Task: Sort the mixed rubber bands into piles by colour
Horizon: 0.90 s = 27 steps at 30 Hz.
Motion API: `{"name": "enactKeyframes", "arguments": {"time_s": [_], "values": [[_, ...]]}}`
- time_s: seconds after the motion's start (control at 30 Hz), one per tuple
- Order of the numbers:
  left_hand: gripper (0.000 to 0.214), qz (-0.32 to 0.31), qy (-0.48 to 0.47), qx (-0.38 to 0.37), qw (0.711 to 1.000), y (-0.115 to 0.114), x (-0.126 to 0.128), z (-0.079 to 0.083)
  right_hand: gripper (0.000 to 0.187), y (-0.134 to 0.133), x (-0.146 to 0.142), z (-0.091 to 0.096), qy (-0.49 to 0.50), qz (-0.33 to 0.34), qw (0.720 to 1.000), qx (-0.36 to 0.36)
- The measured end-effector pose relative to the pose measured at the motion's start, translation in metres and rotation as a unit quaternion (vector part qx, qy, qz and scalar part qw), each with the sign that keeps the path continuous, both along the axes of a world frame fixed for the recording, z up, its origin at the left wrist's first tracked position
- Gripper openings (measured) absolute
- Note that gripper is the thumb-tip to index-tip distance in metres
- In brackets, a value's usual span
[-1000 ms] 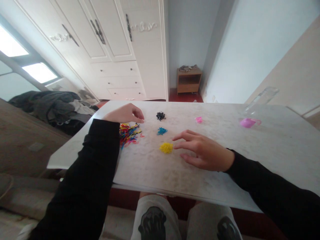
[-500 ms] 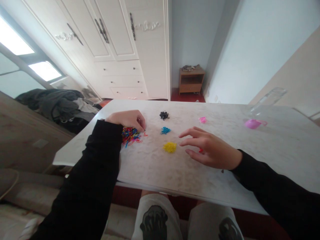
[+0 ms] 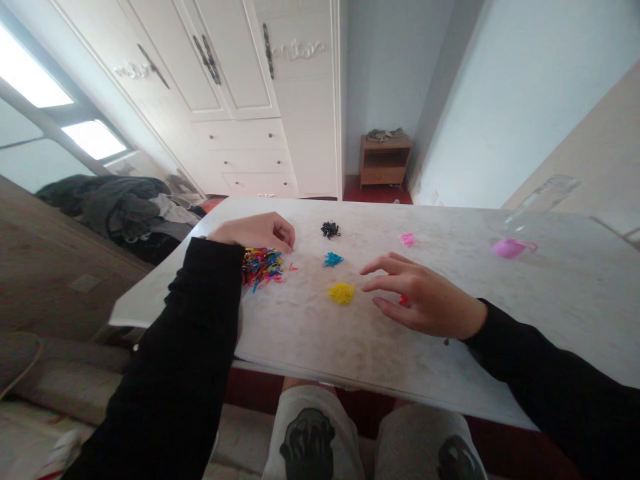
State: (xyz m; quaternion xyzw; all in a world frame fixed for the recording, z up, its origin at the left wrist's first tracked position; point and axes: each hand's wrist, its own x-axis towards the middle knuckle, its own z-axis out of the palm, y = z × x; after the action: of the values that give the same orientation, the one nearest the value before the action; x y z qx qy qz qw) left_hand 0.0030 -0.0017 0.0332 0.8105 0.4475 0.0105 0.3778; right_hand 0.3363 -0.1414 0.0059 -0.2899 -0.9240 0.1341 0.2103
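Observation:
My left hand [image 3: 263, 231] is just above the far edge of a mixed pile of small coloured rubber bands [image 3: 263, 268]. Its fingers are pinched together, and whatever they may hold is too small to make out. My right hand [image 3: 415, 293] hovers or rests palm down, fingers apart and holding nothing, over a red cluster [image 3: 404, 301] that it partly covers. Between the hands lie a black heap [image 3: 330, 230], a blue heap [image 3: 333, 259] and a yellow heap [image 3: 341, 293] of bands. A pink heap [image 3: 407, 239] sits beyond my right hand.
On the right of the white table [image 3: 300, 333] lie a purple-pink balloon-like pouch [image 3: 509, 248] and a clear plastic container [image 3: 543, 200]. A small dark bit [image 3: 447, 342] is near my right wrist. Behind stand a white wardrobe [image 3: 305, 120] and a wooden nightstand [image 3: 385, 163].
My left hand has lifted slightly away from the mixed pile's edge, its fingertips now higher. My right hand keeps its pose, and the view has shifted a little.

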Motion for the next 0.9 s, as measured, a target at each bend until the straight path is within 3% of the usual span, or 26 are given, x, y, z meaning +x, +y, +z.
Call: {"name": "enactKeyframes", "arguments": {"time_s": [0.1, 0.27, 0.4, 0.6, 0.9], "values": [[0.022, -0.002, 0.006, -0.024, 1.000, -0.001, 0.002, 0.002, 0.020, 0.000, 0.000, 0.000, -0.003, 0.001, 1.000, -0.001], [0.028, 0.001, -0.011, -0.004, 1.000, -0.001, 0.002, 0.000, 0.021, 0.000, 0.000, 0.000, 0.003, 0.001, 1.000, 0.003], [0.029, -0.004, -0.124, -0.020, 0.992, -0.006, 0.014, -0.002, 0.023, 0.001, 0.000, -0.001, 0.017, -0.006, 1.000, 0.012], [0.028, -0.013, -0.316, -0.037, 0.948, -0.023, 0.052, -0.013, 0.037, 0.001, -0.002, -0.002, 0.024, -0.027, 0.999, 0.015], [0.028, -0.038, -0.392, -0.081, 0.916, -0.034, 0.081, -0.037, 0.042, 0.002, -0.004, -0.003, 0.035, -0.030, 0.999, 0.012]]}}
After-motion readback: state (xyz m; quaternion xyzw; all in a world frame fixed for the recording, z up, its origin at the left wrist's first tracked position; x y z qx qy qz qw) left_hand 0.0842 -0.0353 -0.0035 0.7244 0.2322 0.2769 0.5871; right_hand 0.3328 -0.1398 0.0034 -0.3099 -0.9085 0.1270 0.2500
